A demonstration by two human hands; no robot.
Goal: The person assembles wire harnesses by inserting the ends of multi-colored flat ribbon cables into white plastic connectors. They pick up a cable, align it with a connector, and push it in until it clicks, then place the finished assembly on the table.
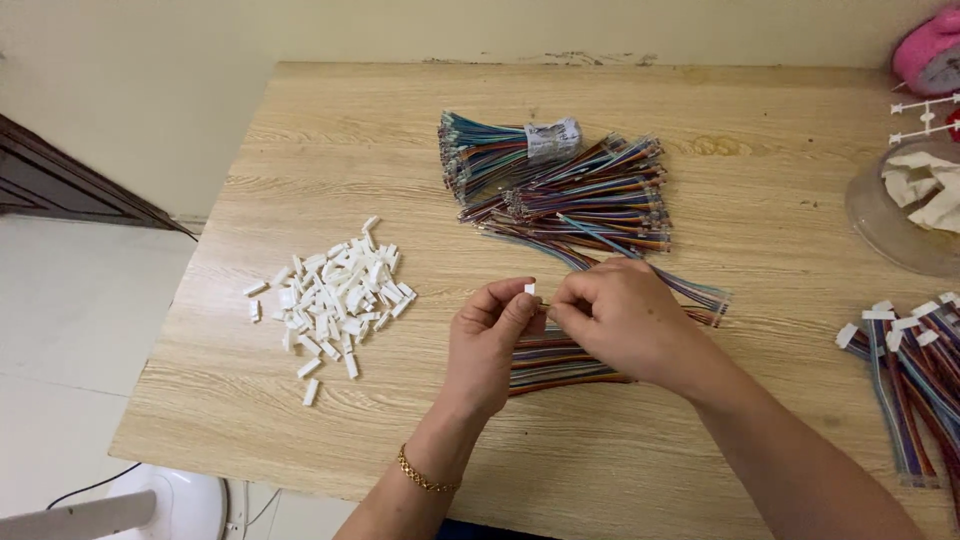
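Left hand (490,340) pinches a tiny, light, rigid white connector housing (529,289) by its sides mid-table (300,440), while right hand (620,320) closes on the floppy wire bundle (560,362) near its tips.

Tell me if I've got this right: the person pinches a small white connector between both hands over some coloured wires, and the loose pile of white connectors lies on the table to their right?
Not quite. The head view shows the pile of white connectors to the person's left. The rest holds: the left hand and right hand pinch a small white connector over coloured wires on the table.
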